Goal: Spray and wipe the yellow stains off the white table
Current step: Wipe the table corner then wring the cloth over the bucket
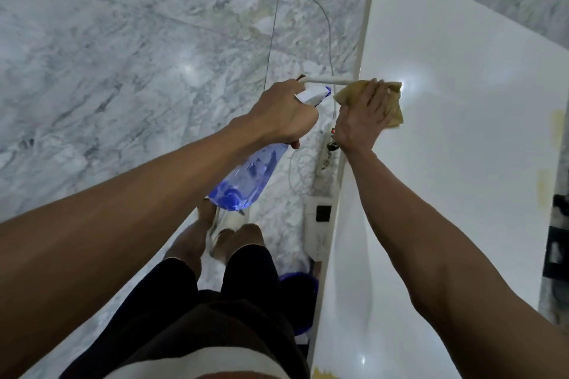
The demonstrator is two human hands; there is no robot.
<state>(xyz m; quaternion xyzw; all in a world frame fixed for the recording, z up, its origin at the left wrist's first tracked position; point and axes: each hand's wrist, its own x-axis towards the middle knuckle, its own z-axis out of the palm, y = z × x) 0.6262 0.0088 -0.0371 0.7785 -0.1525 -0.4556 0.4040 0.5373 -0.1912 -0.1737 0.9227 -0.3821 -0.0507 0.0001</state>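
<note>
Left hand point(284, 114): arm extended, fingers curled in a closed grip. Right hand point(361, 120): arm extended, palm down, fingers spread flat.

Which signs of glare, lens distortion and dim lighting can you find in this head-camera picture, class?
Head view: a bright glare spot sits on the white table beside the cloth, and another on the marble floor; the wide-angle lens bends the table edge and stretches both forearms; the light is dim and bluish, with the shorts nearly black; the yellow stains look faint.
</note>
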